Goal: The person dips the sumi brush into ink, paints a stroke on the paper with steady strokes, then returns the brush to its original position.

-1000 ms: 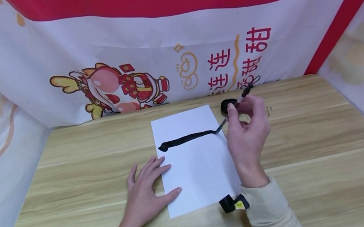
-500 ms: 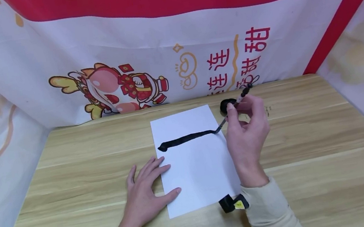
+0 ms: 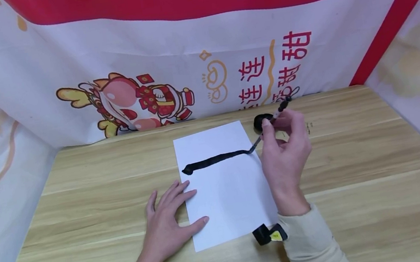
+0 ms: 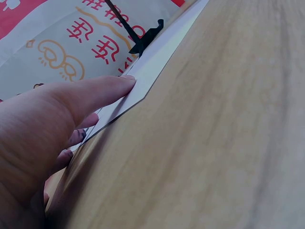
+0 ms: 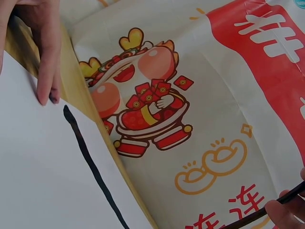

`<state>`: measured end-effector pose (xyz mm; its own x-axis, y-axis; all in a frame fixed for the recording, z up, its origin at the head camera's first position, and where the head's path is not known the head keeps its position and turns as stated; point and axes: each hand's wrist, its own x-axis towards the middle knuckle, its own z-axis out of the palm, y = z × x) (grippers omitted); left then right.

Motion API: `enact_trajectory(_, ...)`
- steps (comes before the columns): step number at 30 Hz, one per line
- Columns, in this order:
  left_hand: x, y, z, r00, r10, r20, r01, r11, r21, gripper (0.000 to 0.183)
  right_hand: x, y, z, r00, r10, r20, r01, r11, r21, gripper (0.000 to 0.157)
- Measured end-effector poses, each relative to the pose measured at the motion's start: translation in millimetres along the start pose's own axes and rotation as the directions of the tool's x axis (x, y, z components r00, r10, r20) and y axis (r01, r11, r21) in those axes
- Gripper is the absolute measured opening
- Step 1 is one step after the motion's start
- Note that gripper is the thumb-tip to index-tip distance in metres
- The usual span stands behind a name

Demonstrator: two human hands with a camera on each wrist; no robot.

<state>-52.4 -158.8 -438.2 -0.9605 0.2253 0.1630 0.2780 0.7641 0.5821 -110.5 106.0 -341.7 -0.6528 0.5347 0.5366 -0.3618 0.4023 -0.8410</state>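
Note:
A white sheet of paper (image 3: 230, 204) lies on the table, crossed by one thick black ink stroke (image 3: 216, 160). My right hand (image 3: 286, 156) pinches a dark ink brush (image 3: 284, 104), held slanted. Its tip meets the stroke's right end, at the paper's right edge. In the right wrist view the brush handle (image 5: 262, 211) shows between fingers at the lower right. My left hand (image 3: 169, 228) rests on the paper's left edge, fingers spread. The left wrist view shows that thumb (image 4: 107, 90) on the sheet. A round black object (image 3: 260, 122) sits behind my right fingers, partly hidden by them.
The wooden table (image 3: 93, 219) extends on both sides of the paper. A printed cloth backdrop (image 3: 149, 41) hangs along its far edge, with more cloth at left and right. A black wrist camera (image 3: 262, 234) overlaps the paper's lower right corner in the head view.

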Motion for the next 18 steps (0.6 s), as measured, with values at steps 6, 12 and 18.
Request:
enact_trajectory(6,-0.2,0.0,-1.2,1.000,0.006,-0.005,-0.006,1.000,0.006,0.066,2,-11,-4.9,0.996,-0.014,-0.083,0.022,0.996,0.087,0.024)
enact_trajectory(12,-1.0,-1.2,-0.8,1.000,0.011,-0.006,-0.011,1.000,0.012,0.067,7,-28,-17.1,0.992,-0.048,-0.113,0.062,0.989,0.131,0.028)
enact_trajectory(18,-2.0,-0.5,-0.7,1.000,0.009,-0.005,-0.009,1.000,0.018,0.068,24,-25,-35.5,1.000,-0.003,0.020,-0.002,0.969,0.246,0.024)
